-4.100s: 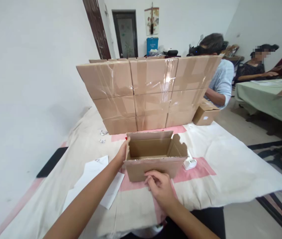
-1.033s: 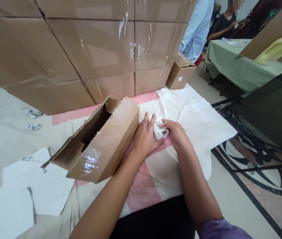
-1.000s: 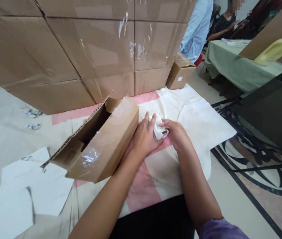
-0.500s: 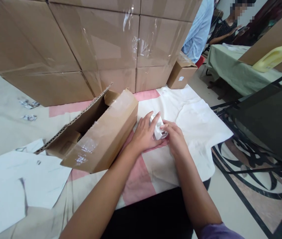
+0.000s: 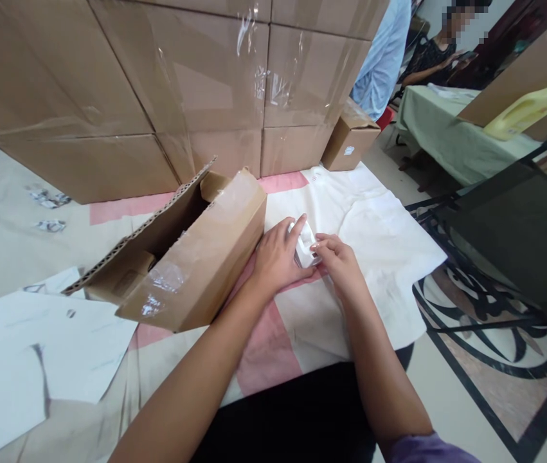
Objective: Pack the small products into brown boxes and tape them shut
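A small white plastic device (image 5: pixel 304 245) sits on the cloth-covered table (image 5: pixel 379 238), gripped from both sides. My left hand (image 5: pixel 276 260) wraps its left side with fingers curled over the top. My right hand (image 5: pixel 340 263) pinches its right side. Just left of my left hand an open cardboard box (image 5: pixel 191 257) lies tipped on its side, tape shining on its near face, its flap raised toward the back left.
A wall of taped cardboard boxes (image 5: pixel 171 83) stands behind. A small box (image 5: pixel 349 136) sits at the stack's right end. White paper sheets (image 5: pixel 36 347) lie at the left. A person in a blue shirt (image 5: pixel 382 54) sits behind; a dark chair (image 5: pixel 519 231) stands right.
Four seconds ago both hands were on the upright open box. Now it lies tipped and both hands grip the white device. Over the last second the hands barely shifted.
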A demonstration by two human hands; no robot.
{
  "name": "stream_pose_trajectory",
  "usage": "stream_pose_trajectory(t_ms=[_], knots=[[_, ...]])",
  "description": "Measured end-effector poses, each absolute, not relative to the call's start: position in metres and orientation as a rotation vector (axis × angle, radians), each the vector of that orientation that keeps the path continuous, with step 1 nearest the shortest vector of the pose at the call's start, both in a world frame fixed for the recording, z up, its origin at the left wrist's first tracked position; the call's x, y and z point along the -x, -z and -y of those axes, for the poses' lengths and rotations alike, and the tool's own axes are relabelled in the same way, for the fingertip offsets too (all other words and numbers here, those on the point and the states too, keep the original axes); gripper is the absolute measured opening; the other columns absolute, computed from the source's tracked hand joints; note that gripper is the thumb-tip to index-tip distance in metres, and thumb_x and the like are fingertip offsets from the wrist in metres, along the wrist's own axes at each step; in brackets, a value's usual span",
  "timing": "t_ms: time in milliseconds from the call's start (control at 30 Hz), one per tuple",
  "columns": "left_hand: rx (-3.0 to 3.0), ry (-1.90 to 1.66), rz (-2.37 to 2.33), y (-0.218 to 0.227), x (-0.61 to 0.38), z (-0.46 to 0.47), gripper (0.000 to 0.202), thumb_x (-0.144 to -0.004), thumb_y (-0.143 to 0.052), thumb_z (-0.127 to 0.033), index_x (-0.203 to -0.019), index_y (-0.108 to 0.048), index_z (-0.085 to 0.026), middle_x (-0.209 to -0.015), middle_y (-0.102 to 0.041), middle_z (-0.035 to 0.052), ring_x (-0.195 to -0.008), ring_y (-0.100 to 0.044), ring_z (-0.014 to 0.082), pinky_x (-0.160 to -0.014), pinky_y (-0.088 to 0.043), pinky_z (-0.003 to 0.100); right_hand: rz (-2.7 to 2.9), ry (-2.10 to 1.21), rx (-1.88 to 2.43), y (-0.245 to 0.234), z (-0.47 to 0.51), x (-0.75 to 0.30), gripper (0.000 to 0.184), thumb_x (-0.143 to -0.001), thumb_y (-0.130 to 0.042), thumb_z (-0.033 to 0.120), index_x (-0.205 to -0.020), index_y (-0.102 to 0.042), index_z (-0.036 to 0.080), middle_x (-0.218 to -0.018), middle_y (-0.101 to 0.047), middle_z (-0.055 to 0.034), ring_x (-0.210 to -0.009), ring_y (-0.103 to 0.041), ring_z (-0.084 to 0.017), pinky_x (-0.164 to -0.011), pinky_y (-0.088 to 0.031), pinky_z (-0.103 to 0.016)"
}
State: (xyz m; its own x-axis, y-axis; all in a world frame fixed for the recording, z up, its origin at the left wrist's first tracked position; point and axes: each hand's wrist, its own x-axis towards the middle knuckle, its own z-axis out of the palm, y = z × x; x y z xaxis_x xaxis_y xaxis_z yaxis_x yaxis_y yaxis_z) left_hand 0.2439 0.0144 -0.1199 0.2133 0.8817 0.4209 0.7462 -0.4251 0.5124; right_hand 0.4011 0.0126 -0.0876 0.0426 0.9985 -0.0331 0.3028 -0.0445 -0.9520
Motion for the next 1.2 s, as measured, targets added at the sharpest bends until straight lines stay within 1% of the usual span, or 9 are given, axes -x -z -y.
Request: stream_pose_trajectory(t_ms=[133, 300, 400, 500, 633, 767, 833, 933, 1200], knots=[[-2.292, -1.013, -1.57, 0.121, -0.244, -0.013, 0.114, -0.069, -0.081, -0.058, -0.16, -0.026, -0.019, -0.153, -0.044, 0.0188, -0.141, -0.046, 0.0362, -0.114, -0.039, 0.047, 1.36, -1.035, 1.478, 0.084, -0.011, -0.401, 0.021, -0.077, -0.063, 0.038, -0.072, -0.075, 0.022, -0.113, -0.072, -0.0106, -0.136, -0.052, -0.031, -0.111, -0.043, -0.046], [-2.267, -0.968, -1.59, 0.12, -0.244, -0.012, 0.115, -0.07, -0.082, -0.058, -0.161, -0.023, -0.021, -0.155, -0.041, 0.0181, -0.141, -0.045, 0.0368, -0.114, -0.039, 0.049, 1.207, -1.136, 1.465, 0.074, -0.011, -0.414, 0.027, -0.08, -0.064, 0.043, -0.076, -0.075, 0.019, -0.14, -0.062, -0.0108, -0.118, -0.065, -0.03, -0.09, -0.058, -0.039], [-2.248, -0.952, -1.596, 0.117, -0.243, -0.011, 0.114, -0.07, -0.082, -0.058, -0.161, -0.023, -0.023, -0.155, -0.04, 0.018, -0.142, -0.044, 0.0372, -0.114, -0.04, 0.049, 1.179, -1.174, 1.442, 0.068, -0.012, -0.421, 0.026, -0.08, -0.066, 0.044, -0.078, -0.075, 0.019, -0.132, -0.067, -0.0102, -0.114, -0.067, -0.028, -0.087, -0.06, -0.036], [-2.257, -0.955, -1.586, 0.116, -0.243, -0.01, 0.112, -0.072, -0.081, -0.059, -0.161, -0.024, -0.022, -0.154, -0.041, 0.0188, -0.143, -0.043, 0.0363, -0.115, -0.039, 0.049, 1.179, -1.157, 1.452, 0.069, -0.018, -0.419, 0.025, -0.08, -0.065, 0.044, -0.08, -0.072, 0.019, -0.105, -0.073, -0.0088, -0.098, -0.07, -0.025, -0.08, -0.059, -0.034], [-2.284, -0.977, -1.602, 0.119, -0.243, -0.011, 0.111, -0.073, -0.08, -0.06, -0.161, -0.024, -0.021, -0.152, -0.043, 0.0192, -0.14, -0.046, 0.0365, -0.114, -0.04, 0.049, 1.275, -1.099, 1.463, 0.076, -0.028, -0.415, 0.027, -0.081, -0.06, 0.046, -0.075, -0.067, 0.02, -0.076, -0.068, -0.0048, -0.075, -0.067, -0.021, -0.069, -0.053, -0.033], [-2.285, -1.003, -1.626, 0.12, -0.244, -0.01, 0.108, -0.074, -0.079, -0.06, -0.16, -0.027, -0.02, -0.151, -0.044, 0.0187, -0.139, -0.048, 0.0363, -0.113, -0.041, 0.048, 1.48, -1.027, 1.391, 0.069, -0.022, -0.425, 0.017, -0.078, -0.065, 0.037, -0.074, -0.066, 0.021, -0.082, -0.067, -0.0036, -0.079, -0.061, -0.02, -0.073, -0.048, -0.033], [-2.295, -0.992, -1.609, 0.12, -0.244, -0.01, 0.108, -0.074, -0.079, -0.059, -0.16, -0.027, -0.019, -0.152, -0.043, 0.0194, -0.14, -0.047, 0.0362, -0.114, -0.04, 0.048, 1.73, -0.913, 1.296, 0.062, -0.015, -0.431, 0.012, -0.079, -0.067, 0.031, -0.085, -0.07, 0.022, -0.094, -0.065, -0.0039, -0.081, -0.059, -0.019, -0.075, -0.047, -0.033], [-2.297, -0.975, -1.586, 0.119, -0.243, -0.01, 0.107, -0.075, -0.078, -0.057, -0.16, -0.026, -0.019, -0.153, -0.042, 0.0202, -0.142, -0.044, 0.0356, -0.114, -0.04, 0.048, 2.024, -0.711, 1.183, 0.058, -0.007, -0.433, 0.018, -0.084, -0.066, 0.027, -0.1, -0.07, 0.022, -0.099, -0.06, -0.0044, -0.077, -0.056, -0.017, -0.071, -0.045, -0.033], [-2.292, -0.949, -1.595, 0.119, -0.242, -0.01, 0.112, -0.071, -0.083, -0.056, -0.16, -0.026, -0.018, -0.154, -0.041, 0.0207, -0.144, -0.043, 0.0352, -0.114, -0.04, 0.048, 1.977, -0.543, 1.219, 0.071, -0.01, -0.423, 0.004, -0.09, -0.063, 0.019, -0.091, -0.066, 0.021, -0.092, -0.061, -0.0032, -0.073, -0.055, -0.016, -0.068, -0.045, -0.032]])
